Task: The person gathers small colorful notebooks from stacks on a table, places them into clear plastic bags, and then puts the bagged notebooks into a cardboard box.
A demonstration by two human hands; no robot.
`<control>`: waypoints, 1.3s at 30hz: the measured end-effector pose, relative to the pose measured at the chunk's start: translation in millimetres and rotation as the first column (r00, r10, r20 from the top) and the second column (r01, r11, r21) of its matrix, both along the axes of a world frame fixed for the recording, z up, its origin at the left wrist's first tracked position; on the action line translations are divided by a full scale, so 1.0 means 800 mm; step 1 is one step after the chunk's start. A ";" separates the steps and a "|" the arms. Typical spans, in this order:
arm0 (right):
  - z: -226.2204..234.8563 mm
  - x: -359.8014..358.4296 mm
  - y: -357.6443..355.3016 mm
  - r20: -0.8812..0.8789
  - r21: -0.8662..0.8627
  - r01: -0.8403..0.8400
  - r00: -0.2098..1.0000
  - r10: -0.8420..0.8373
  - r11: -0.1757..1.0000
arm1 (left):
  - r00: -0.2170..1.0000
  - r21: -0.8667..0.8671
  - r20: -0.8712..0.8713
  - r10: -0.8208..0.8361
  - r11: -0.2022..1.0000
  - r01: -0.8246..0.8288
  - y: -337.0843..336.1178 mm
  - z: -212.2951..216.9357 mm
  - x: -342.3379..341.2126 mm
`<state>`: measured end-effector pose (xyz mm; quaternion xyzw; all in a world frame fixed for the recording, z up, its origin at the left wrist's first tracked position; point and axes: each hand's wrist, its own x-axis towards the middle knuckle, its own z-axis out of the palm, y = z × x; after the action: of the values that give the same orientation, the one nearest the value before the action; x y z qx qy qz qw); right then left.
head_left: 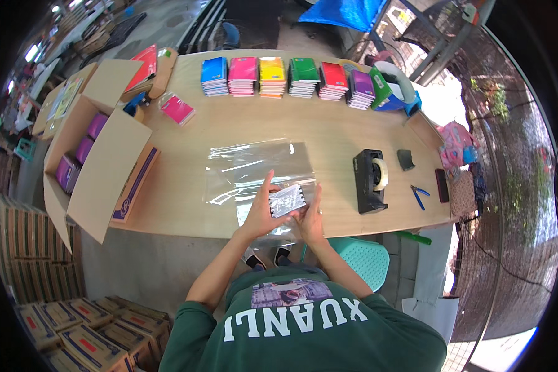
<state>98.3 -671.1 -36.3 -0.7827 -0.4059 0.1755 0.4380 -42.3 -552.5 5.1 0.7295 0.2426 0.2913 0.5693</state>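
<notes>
A small white block with dark notches along its sides [287, 200], which looks like a stack of small notebooks seen from the page edges, is between my hands at the table's near edge. My left hand [260, 212] grips its left side, thumb and fingers curved round it. On the other side, my right hand [312, 224] holds the lower right corner, with one finger stretched upward. Underneath lies clear plastic film [248, 162], flat and shiny; part of it hangs over the edge near my wrists. Whether the film wraps the block is hard to tell.
Colored notebook stacks [304, 77] line the far edge. A pink notebook pack [178, 110] lies far left, near an open carton [108, 177] with purple packs. Right of my hands are a tape dispenser [369, 183], blue-handled pliers [419, 196] and a phone [441, 185]. A green stool [361, 260] stands below.
</notes>
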 end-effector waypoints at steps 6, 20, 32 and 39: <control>0.007 0.060 -0.009 -0.996 -0.036 -0.138 -0.074 -0.047 0.990 | 0.963 0.614 -0.139 -0.229 0.743 0.265 -0.013 0.007 -0.017; 0.357 -0.290 0.421 -0.202 0.540 -0.635 0.540 0.817 0.553 | 0.821 0.493 -0.540 0.185 0.860 0.131 0.129 -0.134 -0.164; 0.248 -0.587 0.711 0.367 -0.700 -0.695 -0.154 0.917 0.163 | 0.860 0.388 -0.510 0.008 0.894 0.222 0.148 -0.099 -0.175; 0.297 -0.349 0.459 0.574 0.373 -0.888 0.447 0.686 0.267 | 0.770 0.380 -0.637 -0.007 0.867 0.322 0.154 -0.098 -0.174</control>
<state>-180.6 -303.8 201.1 -0.2867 -0.8364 0.1032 0.4557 -181.8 -429.5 -73.6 0.9179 0.2701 0.0339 0.2886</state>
